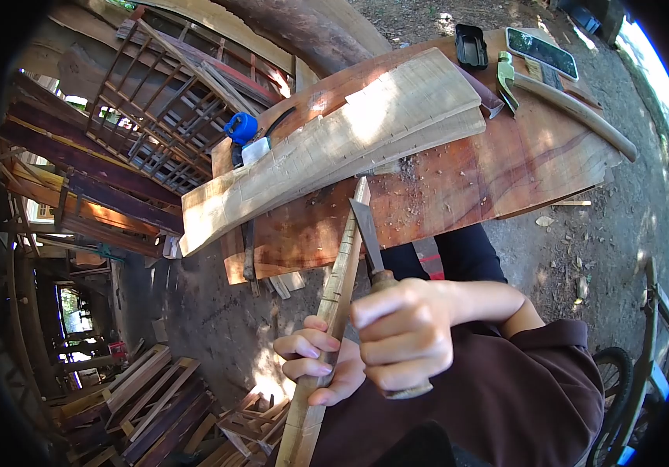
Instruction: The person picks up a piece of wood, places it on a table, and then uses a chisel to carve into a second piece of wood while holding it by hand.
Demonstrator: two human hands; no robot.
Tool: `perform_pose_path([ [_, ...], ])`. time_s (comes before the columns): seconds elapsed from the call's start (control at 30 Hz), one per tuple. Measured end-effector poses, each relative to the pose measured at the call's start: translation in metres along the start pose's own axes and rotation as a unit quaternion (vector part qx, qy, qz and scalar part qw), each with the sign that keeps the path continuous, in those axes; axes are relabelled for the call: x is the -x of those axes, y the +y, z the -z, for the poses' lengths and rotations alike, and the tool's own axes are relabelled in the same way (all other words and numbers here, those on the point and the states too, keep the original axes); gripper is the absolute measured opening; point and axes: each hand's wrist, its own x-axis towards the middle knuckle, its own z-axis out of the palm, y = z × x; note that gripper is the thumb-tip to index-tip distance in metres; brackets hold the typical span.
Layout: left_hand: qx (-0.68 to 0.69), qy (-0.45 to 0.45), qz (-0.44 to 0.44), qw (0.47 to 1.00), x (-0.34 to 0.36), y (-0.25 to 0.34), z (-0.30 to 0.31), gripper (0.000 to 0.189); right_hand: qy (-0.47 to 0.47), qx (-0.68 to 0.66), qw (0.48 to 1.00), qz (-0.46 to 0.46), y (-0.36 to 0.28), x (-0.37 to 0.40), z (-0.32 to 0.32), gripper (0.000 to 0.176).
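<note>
My left hand (pixel 320 362) is wrapped round a long narrow wooden strip (pixel 339 280) with dark marks across it. The strip's tapered upper end reaches the edge of the reddish work table (pixel 459 191). In my right hand (pixel 404 335) is the wooden handle of a chisel (pixel 367 233); its flat metal blade points up and lies beside the strip, close to its upper end. Whether blade and strip touch, I cannot tell. Beyond them, pale shaped boards (pixel 334 140) rest stacked on the table, with small wood chips scattered near them.
A hammer (pixel 568 105), a phone (pixel 542 53) and a black case (pixel 471 47) lie at the table's far right. A blue-capped object (pixel 241 128) stands behind the boards. Stacked timber (pixel 147 405) fills the lower left, and a wheel (pixel 613 389) shows at lower right.
</note>
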Motion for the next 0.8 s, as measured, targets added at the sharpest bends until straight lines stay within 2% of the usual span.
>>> perform_pose_path([
  [0.07, 0.006, 0.046, -0.026, 0.999, 0.001, -0.003, -0.005, 0.047, -0.030, -0.017, 0.999, -0.019, 0.014, 0.006, 0.006, 0.023],
  [0.1, -0.039, 0.071, -0.015, 0.997, 0.002, -0.003, -0.006, 0.046, 0.003, 0.005, 1.000, -0.022, 0.017, 0.008, 0.004, 0.021],
  [0.13, -0.036, 0.071, -0.015, 0.997, 0.001, -0.002, -0.006, 0.046, 0.001, 0.007, 1.000, -0.020, 0.015, 0.007, 0.005, 0.021],
  [0.2, -0.027, 0.000, -0.007, 1.000, -0.003, -0.001, -0.002, 0.045, -0.011, 0.003, 1.000, -0.010, 0.007, 0.003, 0.004, 0.021],
  [0.27, -0.021, 0.012, -0.007, 1.000, -0.002, -0.001, -0.002, 0.045, 0.006, 0.002, 1.000, 0.013, -0.001, -0.002, -0.004, 0.024],
  [0.33, -0.017, 0.024, -0.004, 1.000, 0.001, 0.000, -0.001, 0.046, -0.035, 0.008, 0.999, -0.008, 0.011, 0.001, 0.007, 0.027],
  [0.4, -0.028, 0.039, -0.017, 0.999, 0.000, -0.003, -0.003, 0.046, 0.015, 0.030, 0.999, -0.033, 0.022, 0.007, 0.003, 0.026],
  [0.53, 0.003, 0.022, -0.007, 1.000, -0.002, -0.002, -0.003, 0.046, -0.010, 0.010, 1.000, 0.025, 0.004, 0.004, 0.000, 0.026],
  [0.6, 0.000, 0.029, -0.008, 1.000, 0.000, 0.000, -0.002, 0.046, -0.043, 0.002, 0.999, 0.005, 0.011, 0.005, 0.008, 0.029],
  [0.67, -0.073, 0.000, -0.002, 0.997, -0.001, 0.003, 0.004, 0.046, -0.024, 0.015, 0.999, -0.029, 0.037, 0.015, 0.011, 0.034],
  [0.73, -0.057, -0.009, -0.008, 0.998, -0.002, -0.001, 0.004, 0.046, -0.035, 0.000, 0.999, -0.024, 0.032, 0.014, 0.017, 0.031],
  [0.8, -0.013, 0.020, -0.016, 1.000, -0.001, -0.002, -0.001, 0.046, -0.047, 0.011, 0.999, -0.003, 0.015, 0.009, 0.009, 0.032],
])
